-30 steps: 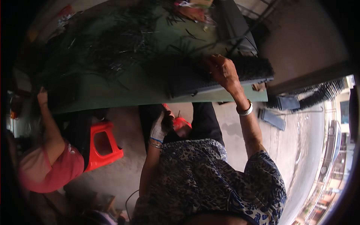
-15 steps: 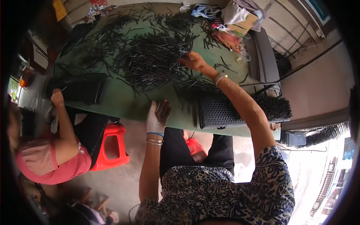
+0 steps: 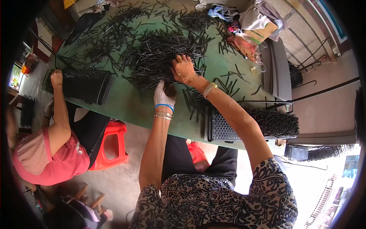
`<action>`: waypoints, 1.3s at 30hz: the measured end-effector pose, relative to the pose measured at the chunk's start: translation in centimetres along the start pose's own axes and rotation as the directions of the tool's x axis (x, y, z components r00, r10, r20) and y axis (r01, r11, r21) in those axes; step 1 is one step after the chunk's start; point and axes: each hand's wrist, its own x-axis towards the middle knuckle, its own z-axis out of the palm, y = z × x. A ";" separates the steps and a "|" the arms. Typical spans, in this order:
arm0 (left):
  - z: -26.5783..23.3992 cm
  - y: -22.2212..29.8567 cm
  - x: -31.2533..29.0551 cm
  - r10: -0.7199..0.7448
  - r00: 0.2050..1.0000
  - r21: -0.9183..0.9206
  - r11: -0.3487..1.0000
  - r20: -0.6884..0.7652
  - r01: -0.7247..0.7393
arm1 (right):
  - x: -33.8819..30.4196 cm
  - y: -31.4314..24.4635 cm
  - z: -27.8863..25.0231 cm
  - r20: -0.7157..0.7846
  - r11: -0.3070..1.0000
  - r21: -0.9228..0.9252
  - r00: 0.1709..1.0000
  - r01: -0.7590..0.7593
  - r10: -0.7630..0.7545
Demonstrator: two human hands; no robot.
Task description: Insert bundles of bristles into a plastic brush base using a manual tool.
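Pale short-sleeved top [image 3: 217, 202] was patterned with dark leafy scrolls, black trousers [image 3: 177, 154] were worn, left fingers [image 3: 160, 86] were covered by a white knit glove [image 3: 163, 100] edged in blue, silvery bangles [image 3: 163, 116] were worn behind its cuff, metal-banded watch [image 3: 210, 89] was worn at right

Daylight pours in from my right, strongest low on that side, where the ground [image 3: 305, 177] bleaches to white and loses its detail. My bench [image 3: 126, 103] lies in softer, dimmer light, its green surface readable. The black strips [image 3: 160, 57] heaped on it catch small glints, while the gaps among them sink into darkness. My right grip [image 3: 185, 70] is clearly lit and looks reasonably sharp. At lower left the clutter [image 3: 85, 213] turns murky. Fisheye distortion curves the bench's edges, and blackness swallows the corners.
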 end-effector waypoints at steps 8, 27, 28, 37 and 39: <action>0.4 1.3 -0.5 -0.045 0.999 -0.001 0.999 0.017 0.045 | 0.0 -0.8 -0.8 0.254 0.992 0.107 0.967 -0.062 0.033; 0.5 2.3 3.3 -0.066 0.997 0.330 0.941 -0.040 0.075 | -1.0 -1.7 -0.5 0.361 0.974 0.130 0.924 -0.186 0.128; 0.5 2.1 3.3 -0.061 0.997 0.328 0.942 -0.042 0.071 | -1.0 -1.6 -0.7 0.408 0.977 0.081 0.901 -0.196 0.147; 1.7 3.2 2.3 -0.177 0.984 0.409 0.900 0.024 0.152 | 0.5 -2.4 -1.0 0.689 0.800 0.274 0.689 -0.534 0.224; 1.2 2.7 3.2 -0.215 0.967 0.366 0.918 0.135 0.153 | -0.5 -2.5 0.0 0.428 0.905 0.094 0.837 -0.415 0.340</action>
